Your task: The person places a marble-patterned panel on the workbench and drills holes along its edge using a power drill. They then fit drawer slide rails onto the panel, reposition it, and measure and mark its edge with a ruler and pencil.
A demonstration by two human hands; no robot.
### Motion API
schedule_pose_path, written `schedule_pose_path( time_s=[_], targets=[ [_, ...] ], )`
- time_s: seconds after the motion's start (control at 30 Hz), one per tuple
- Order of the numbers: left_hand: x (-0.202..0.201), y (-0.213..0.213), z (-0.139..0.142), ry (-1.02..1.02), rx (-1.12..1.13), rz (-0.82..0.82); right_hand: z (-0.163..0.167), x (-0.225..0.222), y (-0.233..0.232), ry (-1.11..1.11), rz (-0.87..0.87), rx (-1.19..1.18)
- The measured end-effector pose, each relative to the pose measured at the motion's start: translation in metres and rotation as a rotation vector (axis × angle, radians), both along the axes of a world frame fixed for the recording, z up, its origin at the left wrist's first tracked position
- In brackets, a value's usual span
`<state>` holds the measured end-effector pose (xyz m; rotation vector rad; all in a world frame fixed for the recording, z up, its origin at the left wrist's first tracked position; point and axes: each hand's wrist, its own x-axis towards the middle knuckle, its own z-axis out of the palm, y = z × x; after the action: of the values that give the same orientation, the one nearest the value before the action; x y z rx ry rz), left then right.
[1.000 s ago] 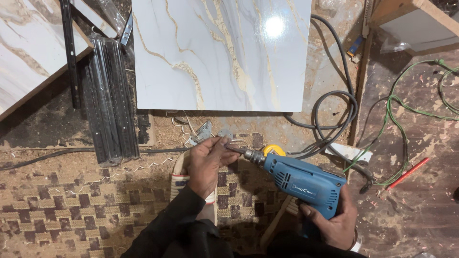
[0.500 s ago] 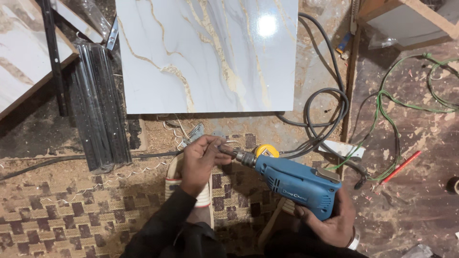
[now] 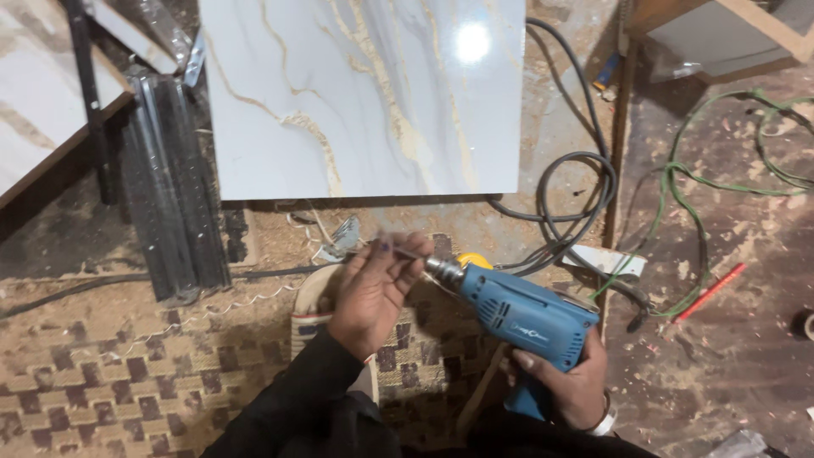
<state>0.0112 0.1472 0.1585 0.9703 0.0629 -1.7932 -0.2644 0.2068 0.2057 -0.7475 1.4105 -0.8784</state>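
A blue corded electric drill with a silver metal chuck (image 3: 517, 318) is held low in the middle of the head view, its pistol grip wrapped by the right hand (image 3: 568, 386), which is clenched around the handle at about five o'clock from the drill body. The long axis of the drill runs from the grip at lower right up toward ten o'clock, so that the chuck (image 3: 443, 270) points at the left hand (image 3: 369, 293). That left hand is closed in a pinch, the fingertips gathered on a thin drill bit or chuck key (image 3: 405, 252) at the nose of the tool; the thing is blurred, and which of the two it is cannot be told. The left hand is therefore the nearer one to the chuck, touching or just beside it, while the right hand is placed at the far end of the same axis.

At twelve o'clock from the hands a large glossy white marble-patterned tile with gold veins (image 3: 365, 93) is laid flat on the floor. A coil of dark grey cable (image 3: 577, 191) is seen at two o'clock, a green wire (image 3: 687, 182) at three o'clock, and a bundle of black metal strips (image 3: 174, 195) at ten o'clock. A brown checkered woven mat (image 3: 127, 373) is spread beneath the left arm
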Motion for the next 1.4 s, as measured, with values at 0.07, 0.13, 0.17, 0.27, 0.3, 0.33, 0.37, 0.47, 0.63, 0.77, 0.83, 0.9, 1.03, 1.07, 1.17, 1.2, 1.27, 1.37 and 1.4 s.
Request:
schedule_pose_path(
  time_s=[0.07,0.13,0.17,0.27,0.3,0.33,0.37,0.47,0.63,0.77,0.83,0.9,1.03,1.07,1.17,1.2,1.27,1.37,1.4],
  targets=[
    [0.002,0.002,-0.003,-0.016,0.023,-0.095,-0.004,-0.001,0.003,-0.086,-0.044,0.058],
    [0.007,0.004,-0.009,-0.340,-0.133,-0.303,-0.007,-0.004,0.006,-0.062,-0.073,0.058],
    [0.011,0.007,-0.011,-0.498,-0.210,-0.404,-0.008,-0.007,0.008,-0.068,-0.097,0.058],
    [0.029,0.018,-0.017,-1.546,-0.324,-0.690,-0.011,-0.015,0.013,-0.081,-0.175,0.045],
    [0.036,0.021,-0.019,-1.670,-0.413,-0.632,-0.010,-0.017,0.015,-0.087,-0.202,0.042],
    [0.044,0.023,-0.021,-1.790,-0.505,-0.570,-0.010,-0.019,0.017,-0.094,-0.229,0.039],
    [0.049,0.024,-0.023,-1.906,-0.600,-0.505,-0.011,-0.020,0.019,-0.078,-0.237,0.050],
    [0.056,0.020,-0.029,-1.885,-0.724,-0.561,-0.012,-0.021,0.022,-0.054,-0.256,0.059],
    [0.054,0.000,-0.035,-1.838,-0.823,-0.767,-0.010,-0.021,0.021,-0.074,-0.259,0.035],
    [0.058,-0.006,-0.023,-1.874,-0.836,-0.833,-0.003,-0.025,0.021,-0.082,-0.265,0.026],
    [0.058,-0.010,-0.016,-1.799,-0.887,-0.737,0.001,-0.030,0.022,-0.096,-0.291,0.006],
    [0.055,-0.018,-0.010,-1.748,-0.863,-0.741,0.004,-0.037,0.020,-0.054,-0.299,0.006],
    [0.046,-0.030,0.006,-1.640,-0.678,-0.787,0.012,-0.058,0.016,-0.044,-0.304,0.021],
    [0.043,-0.035,0.008,-1.603,-0.638,-0.756,0.012,-0.062,0.015,-0.039,-0.327,0.000],
    [0.020,-0.060,0.005,-1.644,-0.915,-0.640,0.019,-0.074,0.013,-0.011,-0.374,-0.047],
    [0.005,-0.070,0.000,-1.688,-0.993,-0.660,0.020,-0.078,0.011,-0.002,-0.372,-0.067],
    [-0.026,-0.089,-0.013,-1.793,-1.187,-0.601,0.023,-0.084,0.007,0.023,-0.383,-0.104],
    [-0.060,-0.106,-0.031,-1.928,-1.342,-0.514,0.028,-0.092,0.001,0.089,-0.395,-0.121],
    [-0.064,-0.110,-0.036,-1.971,-1.370,-0.503,0.030,-0.094,-0.002,0.122,-0.390,-0.121]
  ],
)
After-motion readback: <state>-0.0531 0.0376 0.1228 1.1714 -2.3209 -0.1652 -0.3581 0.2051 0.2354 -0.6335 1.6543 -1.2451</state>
